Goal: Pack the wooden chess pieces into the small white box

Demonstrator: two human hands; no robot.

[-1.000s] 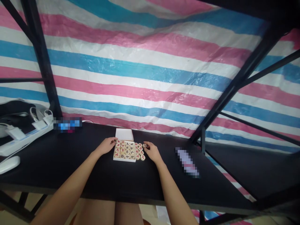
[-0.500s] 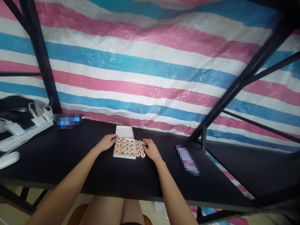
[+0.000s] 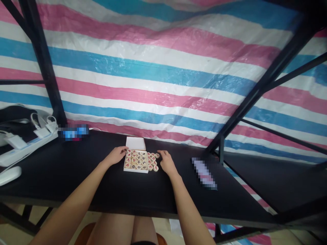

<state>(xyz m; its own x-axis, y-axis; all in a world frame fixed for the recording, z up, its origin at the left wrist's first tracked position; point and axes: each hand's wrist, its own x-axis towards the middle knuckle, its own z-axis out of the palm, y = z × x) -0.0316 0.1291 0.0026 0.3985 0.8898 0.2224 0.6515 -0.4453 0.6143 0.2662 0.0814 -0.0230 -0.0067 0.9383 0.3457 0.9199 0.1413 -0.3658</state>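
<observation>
Box (image 3: 135, 171) of discs (image 3: 138, 158) between two hands on the black tabletop (image 3: 114, 194).
Loose discs (image 3: 153, 163) lie just right of the box; beside them the right hand (image 3: 167, 162) has its fingers loosely parted, holding nothing visible. The left hand's (image 3: 117, 155) fingers meet the box's far left corner, grip impossible to tell. Beyond are a lid (image 3: 135, 143) and striped sheet (image 3: 153, 78).

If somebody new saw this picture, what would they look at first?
Probably the huge pink, white and blue striped plastic sheet stretching behind the black desk. Next might come the white box of round Chinese chess pieces on the desk, between the left hand and right hand, with loose pieces clustered along its right side.
</observation>
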